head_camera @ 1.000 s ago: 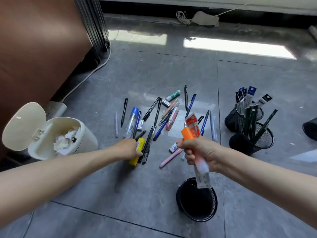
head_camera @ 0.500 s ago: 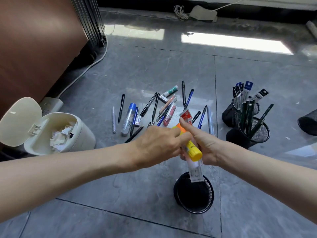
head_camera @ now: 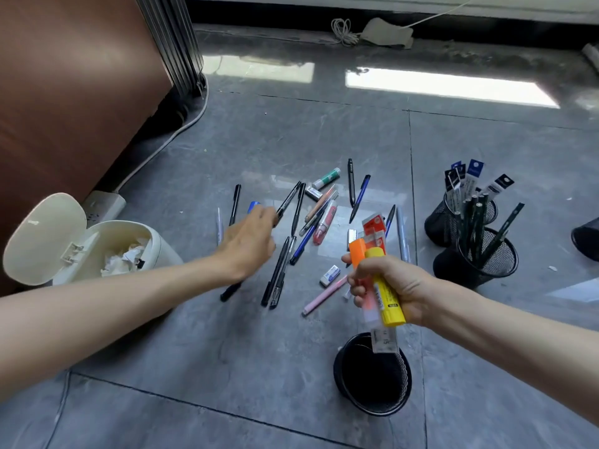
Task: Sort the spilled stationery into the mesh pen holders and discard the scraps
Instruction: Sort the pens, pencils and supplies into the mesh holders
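Glue stick [head_camera: 387, 296] and highlighter [head_camera: 356, 251] sit gripped together in right hand [head_camera: 398, 286] above holder [head_camera: 372, 412], likely for one drop; left hand [head_camera: 248, 244], loose-fingered, empty, reaches toward pens [head_camera: 275, 270].

The left hand [head_camera: 249, 244] is blurred, so whether its fingers touch anything cannot be told. It covers most of a blue-capped tube [head_camera: 254, 206], and its wrist hides the upper part of a black pen [head_camera: 230, 291]. The gripping right hand [head_camera: 385, 286] hides the middles of the orange marker [head_camera: 357, 251], yellow glue stick [head_camera: 387, 299] and packets [head_camera: 376, 226], whose print is too small to read. The right edge cuts off a mesh holder [head_camera: 587, 238]. The rear holder [head_camera: 437, 218] is partly hidden by the front holder [head_camera: 499, 264].
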Available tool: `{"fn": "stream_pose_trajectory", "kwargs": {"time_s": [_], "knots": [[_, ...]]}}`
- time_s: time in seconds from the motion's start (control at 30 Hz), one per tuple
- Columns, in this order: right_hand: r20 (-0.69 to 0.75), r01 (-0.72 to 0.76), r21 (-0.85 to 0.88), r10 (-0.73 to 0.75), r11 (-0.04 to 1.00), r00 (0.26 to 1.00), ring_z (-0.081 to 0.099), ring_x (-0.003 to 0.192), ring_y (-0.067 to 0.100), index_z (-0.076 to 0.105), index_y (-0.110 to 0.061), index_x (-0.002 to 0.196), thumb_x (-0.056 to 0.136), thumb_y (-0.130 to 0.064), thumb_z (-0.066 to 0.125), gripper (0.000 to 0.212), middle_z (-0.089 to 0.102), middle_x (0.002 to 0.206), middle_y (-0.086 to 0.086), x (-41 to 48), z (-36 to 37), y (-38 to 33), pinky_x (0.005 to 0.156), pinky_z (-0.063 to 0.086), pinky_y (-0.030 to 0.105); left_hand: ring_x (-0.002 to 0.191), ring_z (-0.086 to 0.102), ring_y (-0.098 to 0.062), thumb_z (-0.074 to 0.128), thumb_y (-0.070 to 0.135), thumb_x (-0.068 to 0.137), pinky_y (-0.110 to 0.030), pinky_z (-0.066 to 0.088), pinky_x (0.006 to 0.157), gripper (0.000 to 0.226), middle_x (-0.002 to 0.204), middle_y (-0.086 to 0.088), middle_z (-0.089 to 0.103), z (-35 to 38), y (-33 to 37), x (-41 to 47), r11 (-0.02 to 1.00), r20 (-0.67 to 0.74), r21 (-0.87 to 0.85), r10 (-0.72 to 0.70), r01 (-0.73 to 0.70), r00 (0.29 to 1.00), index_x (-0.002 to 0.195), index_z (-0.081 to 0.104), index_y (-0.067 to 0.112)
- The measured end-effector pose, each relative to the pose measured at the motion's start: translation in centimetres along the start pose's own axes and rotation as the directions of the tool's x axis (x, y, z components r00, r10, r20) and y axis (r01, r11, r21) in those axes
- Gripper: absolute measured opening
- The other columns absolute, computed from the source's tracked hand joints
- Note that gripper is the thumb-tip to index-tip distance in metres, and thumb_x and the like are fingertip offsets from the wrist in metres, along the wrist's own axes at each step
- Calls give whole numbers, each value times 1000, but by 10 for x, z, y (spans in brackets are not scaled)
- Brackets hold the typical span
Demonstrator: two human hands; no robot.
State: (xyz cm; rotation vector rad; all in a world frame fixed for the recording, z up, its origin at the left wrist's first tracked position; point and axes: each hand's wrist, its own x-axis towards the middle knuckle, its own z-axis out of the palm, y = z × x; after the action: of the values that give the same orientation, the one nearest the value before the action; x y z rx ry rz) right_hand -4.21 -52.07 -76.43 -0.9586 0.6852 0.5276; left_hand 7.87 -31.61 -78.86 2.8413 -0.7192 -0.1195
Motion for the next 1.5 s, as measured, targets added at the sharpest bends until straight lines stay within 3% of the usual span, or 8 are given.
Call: {"fn": "stream_pose_trajectory", "kwargs": {"time_s": [0.13, 0.27, 0.43, 0.63, 0.83, 1.03, 1.23, 1.5], "knots": [[-3, -8, 12, 8, 1000, 1000, 46, 43, 15, 52, -4, 114, 80, 10, 44, 38, 51, 60, 10, 2, -5, 2, 43, 45, 24, 98, 56, -38, 52, 13, 87, -41, 45, 78, 29, 119, -15, 49, 19, -40, 28, 915, 174, -42, -389, 401, 905, 115, 46, 6], [-18, -19, 42, 19, 999, 1000, 46, 43, 16, 52, -5, 112, 81, 8, 45, 35, 50, 60, 11, 3, -10, 2, 43, 44, 23, 98, 58, -40, 55, 16, 89, -41, 45, 76, 37, 115, -20, 54, 33, -55, 44, 892, 259, -13, -433, 451, 863, 120, 42, 1], [-73, 19, 102, -12, 995, 997, 49, 44, 16, 56, -8, 102, 77, -1, 61, 26, 54, 61, 10, 3, -13, 0, 45, 47, 23, 93, 59, -36, 66, 33, 83, -50, 34, 105, 45, 100, -18, 62, 39, -49, 50, 920, 294, 49, -386, 389, 874, 107, 47, 1], [-157, 68, 104, -51, 992, 986, 55, 48, 17, 57, -8, 92, 66, -18, 74, 32, 59, 64, 10, 4, -9, -3, 49, 51, 25, 67, 53, -15, 60, 30, 86, -28, 42, 64, 25, 82, -1, 55, 1, 15, 25, 907, 211, -292, -249, 304, 945, 99, 47, 13], [-123, 126, 45, -120, 991, 985, 67, 70, 27, 66, -3, 101, 59, -38, 74, 55, 71, 85, 16, -9, 9, -1, 71, 58, 38, 42, 41, -7, 55, 19, 92, -22, 36, 42, 24, 74, -2, 48, -25, 93, -19, 537, 519, -754, 135, 378, 844, 114, 46, 14], [-38, 303, -56, -306, 951, 951, 69, 73, 26, 66, -5, 109, 70, -27, 72, 45, 70, 94, 16, -48, 11, 8, 68, 58, 35, 53, 59, -16, 59, 11, 91, -23, 51, 50, 23, 84, -11, 52, -49, 108, -44, 480, 492, -819, 307, 315, 814, 111, 47, 6], [-161, 550, -350, -627, 758, 762, 71, 82, 13, 57, -6, 116, 78, -10, 73, 41, 74, 89, 4, -77, 5, 48, 70, 54, 25, 74, 69, -26, 56, 3, 88, -32, 58, 66, 15, 87, -7, 60, -42, 123, -71, 578, 444, -804, 432, 136, 785, 96, 46, 10], [-183, 652, -504, -808, 566, 561, 67, 82, 13, 53, -33, 113, 70, -43, 80, 51, 67, 85, -4, -73, 5, 96, 73, 54, 27, 79, 61, -8, 64, 6, 82, -28, 53, 77, 27, 92, -1, 63, -24, 119, -89, 683, 390, -725, 517, -92, 762, 101, 50, 19]]}}
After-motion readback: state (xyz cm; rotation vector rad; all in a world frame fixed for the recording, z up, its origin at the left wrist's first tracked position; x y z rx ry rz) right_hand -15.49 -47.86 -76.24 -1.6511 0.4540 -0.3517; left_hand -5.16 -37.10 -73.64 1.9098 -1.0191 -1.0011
